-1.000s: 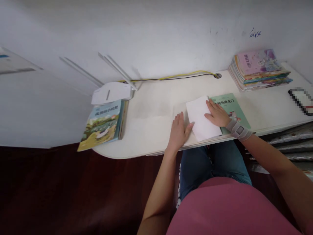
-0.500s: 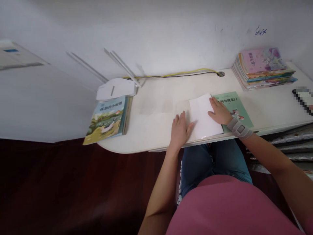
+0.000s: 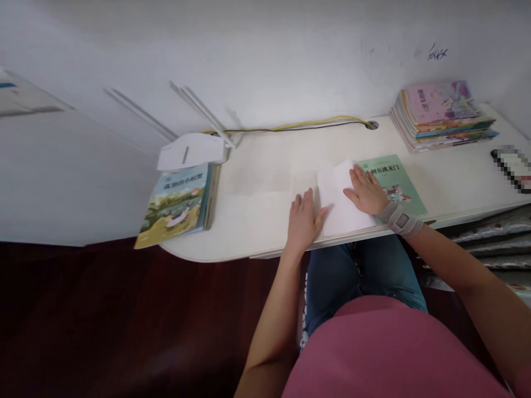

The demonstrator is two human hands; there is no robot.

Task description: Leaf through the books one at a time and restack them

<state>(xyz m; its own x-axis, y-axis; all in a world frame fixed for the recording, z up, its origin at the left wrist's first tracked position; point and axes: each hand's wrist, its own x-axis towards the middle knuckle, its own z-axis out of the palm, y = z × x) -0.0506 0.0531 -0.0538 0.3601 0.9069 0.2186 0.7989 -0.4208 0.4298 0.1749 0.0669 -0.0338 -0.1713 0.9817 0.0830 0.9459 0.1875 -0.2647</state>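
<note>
A white sheet of paper [image 3: 338, 207] lies on the white desk [image 3: 257, 182], partly over a green book [image 3: 394, 179]. My left hand [image 3: 304, 220] rests flat on the desk with fingers stretched out, its thumb touching the paper's left edge. My right hand [image 3: 365, 190], with a grey wrist band, lies flat with fingers extended on the paper's right side, where it overlaps the green book.
Picture books [image 3: 178, 202] lie at the desk's left end under a white router [image 3: 193, 149] with antennas. A stack of books [image 3: 443, 113] sits at the back right. A yellow and black cable [image 3: 298, 127] runs along the wall. A blurred device [image 3: 512, 168] lies far right.
My right hand has slid slightly left across the paper. The paper's left part looks pressed flatter. My left hand has stayed in place.
</note>
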